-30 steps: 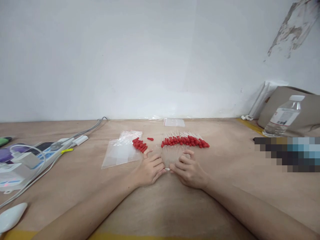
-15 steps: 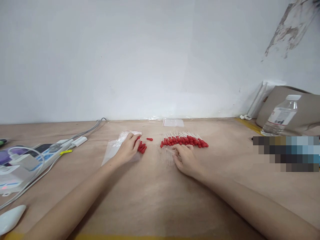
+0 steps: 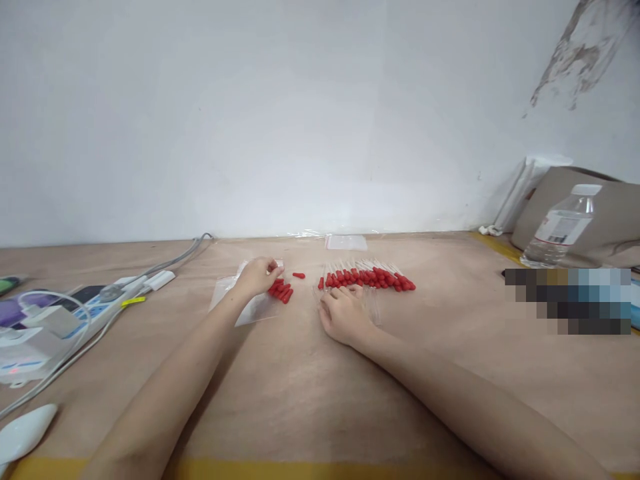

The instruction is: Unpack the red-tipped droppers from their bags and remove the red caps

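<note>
L hand (image 3: 261, 275) was over the far edge of the small pile of red pieces (image 3: 281, 291), fingers bent in toward the thumb – couldn't tell if it had one pinched. Pile lay just R of & slightly nearer than those fingers, partly on flat clear bags (image 3: 256, 312) that spread under & around the L hand. A lone red piece (image 3: 299, 275) sat apart, btwn the two hands but nearer the L.

R hand (image 3: 345, 315) was palm down, fingers loosely curled, resting on clear plastic (image 3: 374, 307) that showed on its R side; couldn't tell if it gripped any of it. Just beyond its fingertips ran a row of red-ended sticks (image 3: 370, 277), red ends toward the hand, pale stems pointing away, the row reaching well past the R hand on its R.

Farther off, beyond the row, a small clear bag (image 3: 346, 242) lay flat near the wall (image 3: 280, 133). Well L of the L hand: power strip (image 3: 95, 313) w/ plugs & cables. Well R of the R hand – a water bottle (image 3: 563, 230), tilted in view, in front of a brownish box (image 3: 615, 213)
</note>
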A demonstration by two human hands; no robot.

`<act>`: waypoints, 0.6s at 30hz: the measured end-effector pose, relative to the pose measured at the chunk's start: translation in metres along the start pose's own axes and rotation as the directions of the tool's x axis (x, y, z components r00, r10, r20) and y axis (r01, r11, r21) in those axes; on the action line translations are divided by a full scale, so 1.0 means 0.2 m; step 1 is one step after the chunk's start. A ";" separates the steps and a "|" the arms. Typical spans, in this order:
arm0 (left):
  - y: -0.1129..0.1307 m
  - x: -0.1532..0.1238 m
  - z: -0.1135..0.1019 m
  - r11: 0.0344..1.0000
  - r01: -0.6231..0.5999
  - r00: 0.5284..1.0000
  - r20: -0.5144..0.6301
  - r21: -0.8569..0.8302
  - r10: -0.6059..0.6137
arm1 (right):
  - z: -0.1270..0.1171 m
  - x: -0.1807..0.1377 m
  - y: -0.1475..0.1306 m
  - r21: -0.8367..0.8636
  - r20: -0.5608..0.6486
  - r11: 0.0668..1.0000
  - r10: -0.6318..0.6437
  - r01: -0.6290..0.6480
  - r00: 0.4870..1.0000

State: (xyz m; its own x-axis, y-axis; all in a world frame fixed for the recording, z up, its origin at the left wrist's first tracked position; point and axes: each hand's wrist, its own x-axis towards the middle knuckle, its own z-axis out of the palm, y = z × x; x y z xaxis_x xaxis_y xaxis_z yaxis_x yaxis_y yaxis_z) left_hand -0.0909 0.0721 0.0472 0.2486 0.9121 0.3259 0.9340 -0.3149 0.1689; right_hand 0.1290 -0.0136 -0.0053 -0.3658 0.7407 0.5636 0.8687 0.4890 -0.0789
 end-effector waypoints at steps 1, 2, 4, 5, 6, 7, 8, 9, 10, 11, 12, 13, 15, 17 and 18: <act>0.01 0.02 0.00 1.000 -0.018 1.000 -0.001 0.014 0.018 | -0.01 0.00 -0.01 0.015 0.003 1.000 -0.001 0.001 1.000; 0.02 0.04 -0.01 0.999 -0.045 0.999 0.010 0.025 0.045 | -0.01 -0.01 -0.01 0.030 0.009 1.000 -0.001 0.001 1.000; 0.05 0.10 0.00 0.993 -0.112 0.992 0.064 0.033 0.110 | -0.03 -0.02 -0.02 0.054 0.018 0.999 0.000 -0.001 1.000; 0.07 0.13 0.01 0.989 -0.144 0.985 0.099 0.031 0.140 | -0.03 -0.02 -0.02 0.062 0.019 0.998 0.000 -0.001 1.000; 0.09 0.16 0.02 0.985 -0.168 0.977 0.134 0.029 0.163 | -0.03 -0.02 -0.02 0.066 0.016 0.998 -0.001 0.000 1.000; 0.11 0.19 0.03 0.982 -0.186 0.969 0.168 0.024 0.179 | -0.04 -0.03 -0.02 0.068 0.011 0.998 0.000 -0.001 1.000; 0.12 0.22 0.04 0.980 -0.196 0.961 0.200 0.019 0.189 | -0.04 -0.03 -0.02 0.069 0.004 0.998 0.004 -0.004 1.000; 0.14 0.24 0.06 0.979 -0.201 0.954 0.229 0.013 0.193 | -0.04 -0.04 -0.01 0.069 -0.003 0.998 0.009 -0.009 1.000; 0.15 0.26 0.08 0.979 -0.202 0.948 0.253 0.005 0.194 | -0.05 -0.04 0.00 0.071 -0.011 0.997 0.018 -0.017 1.000; 0.15 0.28 0.09 0.980 -0.199 0.944 0.269 -0.002 0.192 | -0.05 -0.05 0.00 0.074 -0.019 0.997 0.029 -0.028 0.999; 0.15 0.29 0.10 0.981 -0.192 0.942 0.277 -0.010 0.187 | -0.05 -0.05 0.01 0.078 -0.030 0.996 0.038 -0.036 0.999; 0.15 0.30 0.10 0.983 -0.181 0.944 0.276 -0.018 0.179 | -0.06 -0.05 0.02 0.084 -0.043 0.996 0.043 -0.039 0.998; 0.12 0.30 0.08 0.988 -0.151 0.954 0.257 -0.037 0.155 | -0.07 -0.07 0.05 0.088 -0.076 0.996 0.035 -0.029 0.996; 0.08 0.29 0.03 0.992 -0.110 0.965 0.235 -0.058 0.120 | -0.09 -0.09 0.09 0.082 -0.109 0.997 0.000 0.009 0.994; 0.05 0.28 0.00 0.994 -0.088 0.968 0.231 -0.069 0.102 | -0.10 -0.11 0.11 0.074 -0.121 0.997 -0.020 0.029 0.992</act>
State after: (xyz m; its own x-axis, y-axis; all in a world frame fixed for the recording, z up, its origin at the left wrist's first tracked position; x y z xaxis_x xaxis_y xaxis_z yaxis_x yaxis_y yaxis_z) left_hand -0.0668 0.1193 0.0669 0.3947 0.9113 0.1175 0.8886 -0.4111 0.2033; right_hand 0.1631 -0.0273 -0.0035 -0.3399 0.6693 0.6607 0.8306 0.5432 -0.1230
